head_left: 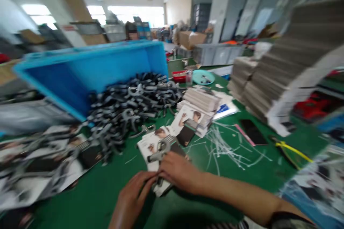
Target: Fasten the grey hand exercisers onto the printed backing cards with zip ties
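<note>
Low over the green table, my right hand curls over a grey hand grip that lies against a printed card. My left hand meets it from the left, thumb and fingers pinched at the grip's lower end. Just what the left fingertips hold is partly hidden by the hands. Beyond them are more printed cards and a pile of grey-and-black hand grips, spilling from a tipped blue crate. Loose white plastic ties lie to the right of my right hand.
Carded grips are heaped at left. On the right are a dark phone, yellow-handled cutters and tall stacks of grey card. A turquoise plate and a red tray sit farther back. Another person is beyond the crate.
</note>
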Demonstrator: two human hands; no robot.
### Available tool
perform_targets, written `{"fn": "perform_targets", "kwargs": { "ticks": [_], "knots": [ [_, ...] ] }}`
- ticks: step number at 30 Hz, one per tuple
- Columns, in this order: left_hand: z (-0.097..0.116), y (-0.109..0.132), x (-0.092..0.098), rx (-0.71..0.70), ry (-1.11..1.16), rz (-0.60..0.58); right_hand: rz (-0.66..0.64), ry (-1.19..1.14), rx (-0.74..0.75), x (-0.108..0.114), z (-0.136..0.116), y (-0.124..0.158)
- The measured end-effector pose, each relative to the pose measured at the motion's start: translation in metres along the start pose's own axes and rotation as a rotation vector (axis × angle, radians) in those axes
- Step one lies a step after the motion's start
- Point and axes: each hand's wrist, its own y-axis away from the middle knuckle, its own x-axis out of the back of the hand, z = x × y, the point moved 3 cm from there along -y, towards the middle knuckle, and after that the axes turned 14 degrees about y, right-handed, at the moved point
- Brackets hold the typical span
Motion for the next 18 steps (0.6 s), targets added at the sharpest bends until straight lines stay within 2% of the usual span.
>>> {"fn": "perform_targets", "kwargs": {
  "ticks": [1, 5, 10, 13, 18],
  "knots": [
    [-0.005, 0.001, 0.002, 0.012, 0.030, -0.041, 0.014, -0.069, -0.011, 0.000, 0.001, 0.000],
    [-0.022, 0.000, 0.005, 0.127, 0.209, 0.033, 0.050, -0.224, -0.037, -0.007, 0.008, -0.003],
    [-0.031, 0.004, 0.000, 0.191, 0.404, 0.093, 0.025, -0.279, -0.036, -0.008, 0.009, 0.001],
    [-0.030, 0.005, 0.001, 0.148, 0.349, 0.094, 0.012, -0.280, -0.030, -0.007, 0.009, 0.002],
    [-0.019, -0.005, 0.007, 0.005, 0.105, -0.008, 0.007, -0.253, 0.001, -0.008, 0.010, -0.005]
  ]
}}
